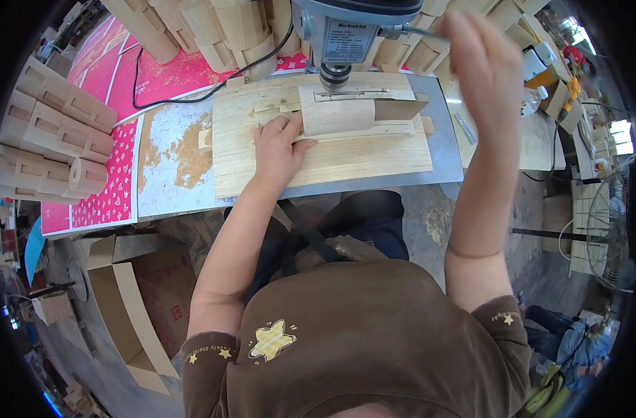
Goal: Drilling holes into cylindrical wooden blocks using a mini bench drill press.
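A pale wooden block with a rounded face point(339, 117) lies on a flat wooden board point(332, 157), under the chuck point(336, 75) of a small bench drill. My left hand point(279, 146) holds the block at its left end, fingers bent against it and thumb toward the near side. A thin metal strip point(352, 95) runs along the block's far side. Raised at the upper right, my right hand point(481, 59) is closed round the end of the drill's lever point(422, 32); it is somewhat blurred. The drill tip against the wood is too small to make out.
Stacked wooden cylinders with recesses point(60, 132) stand at the left, with more behind the drill point(349, 42). A black cable point(185, 99) crosses the pink sheet. Sawdust point(196, 157) lies left of the board. An open cardboard box point(133, 313) sits below; a fan point(610, 223) stands at right.
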The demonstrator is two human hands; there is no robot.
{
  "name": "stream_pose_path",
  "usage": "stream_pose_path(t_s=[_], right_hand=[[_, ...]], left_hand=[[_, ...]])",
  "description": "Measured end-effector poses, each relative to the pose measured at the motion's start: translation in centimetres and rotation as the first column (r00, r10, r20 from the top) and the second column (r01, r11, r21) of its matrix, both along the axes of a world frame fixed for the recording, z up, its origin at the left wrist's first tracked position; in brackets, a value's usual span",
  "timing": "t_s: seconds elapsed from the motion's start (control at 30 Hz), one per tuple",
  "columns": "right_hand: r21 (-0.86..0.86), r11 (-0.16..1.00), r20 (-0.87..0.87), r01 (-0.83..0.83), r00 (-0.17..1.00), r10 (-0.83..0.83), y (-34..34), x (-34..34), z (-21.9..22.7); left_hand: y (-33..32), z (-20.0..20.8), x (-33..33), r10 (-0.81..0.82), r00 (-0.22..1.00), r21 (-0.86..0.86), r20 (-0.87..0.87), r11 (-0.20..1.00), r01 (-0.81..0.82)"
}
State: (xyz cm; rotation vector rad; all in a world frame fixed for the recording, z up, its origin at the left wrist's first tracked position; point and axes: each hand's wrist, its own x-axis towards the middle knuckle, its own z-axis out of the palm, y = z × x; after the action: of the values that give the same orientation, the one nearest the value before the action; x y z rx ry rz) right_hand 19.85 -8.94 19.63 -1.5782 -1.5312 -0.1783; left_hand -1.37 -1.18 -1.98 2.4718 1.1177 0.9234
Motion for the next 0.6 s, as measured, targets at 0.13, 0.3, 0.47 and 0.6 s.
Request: stream_pose_path(t_s=[0.13, 0.3, 0.47, 0.6], right_hand=[[0.126, 0.991, -0.335, -0.04, 0.939, 0.081, -2.0, -2.0, -6.4], [0.244, 0.967, -0.237, -0.076, 0.962, 0.136, 0.3, -1.0, -13.0], [0.358, 0.927, -0.101, -0.117, 0.981, 0.163, 1.2, -0.6, -13.7], [0.408, 0.911, -0.039, -0.062, 0.996, 0.086, -0.2, -0.2, -11.5]], left_hand=[[0.1, 0.1, 0.5, -0.028, 1.0, -0.008, 0.008, 1.0, 0.028], [0.2, 0.2, 0.6, -0.04, 0.999, 0.011, -0.004, 0.999, 0.04], [0.1, 0.0, 0.5, -0.028, 1.0, 0.004, -0.004, 1.0, 0.028], [0.0, 0.2, 0.8, -0.034, 0.999, -0.018, 0.012, 0.999, 0.034]])
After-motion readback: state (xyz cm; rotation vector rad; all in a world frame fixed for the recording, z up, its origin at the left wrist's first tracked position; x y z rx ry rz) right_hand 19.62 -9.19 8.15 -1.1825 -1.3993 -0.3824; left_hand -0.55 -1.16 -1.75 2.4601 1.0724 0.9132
